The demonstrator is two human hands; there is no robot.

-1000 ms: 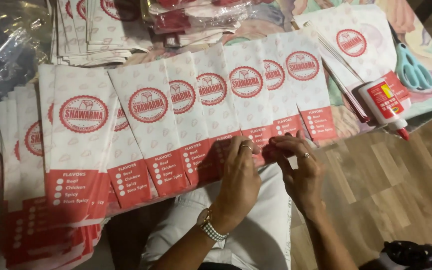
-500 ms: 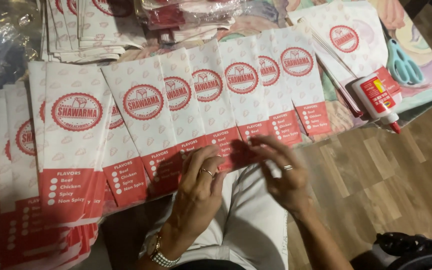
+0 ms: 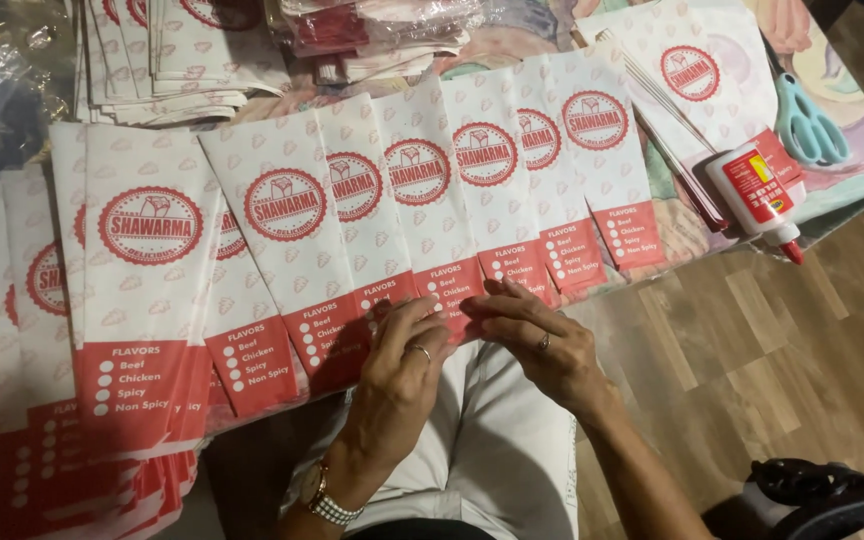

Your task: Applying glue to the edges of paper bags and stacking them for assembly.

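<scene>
A fanned row of white paper food bags (image 3: 422, 190) with round red emblems and red bottom bands lies overlapped across the table. My left hand (image 3: 397, 365), with a ring and a wristwatch, rests flat on the red lower edges of the middle bags. My right hand (image 3: 542, 340), also ringed, lies just to its right, fingers pointing left and pressing the bottom edge of a bag. Neither hand lifts a bag off the table.
More bags are stacked at the left (image 3: 142, 300) and top left (image 3: 172, 50). A glue bottle (image 3: 757, 195) with a red tip and teal scissors (image 3: 802, 120) lie at the right. The floral tablecloth (image 3: 852, 175) ends there; wooden floor (image 3: 782, 350) lies below. A dark object (image 3: 822, 500) sits bottom right.
Both hands have slid leftward along the red bottom edges of the fanned bags, from the right-hand bags toward the middle ones. The view has shifted slightly.
</scene>
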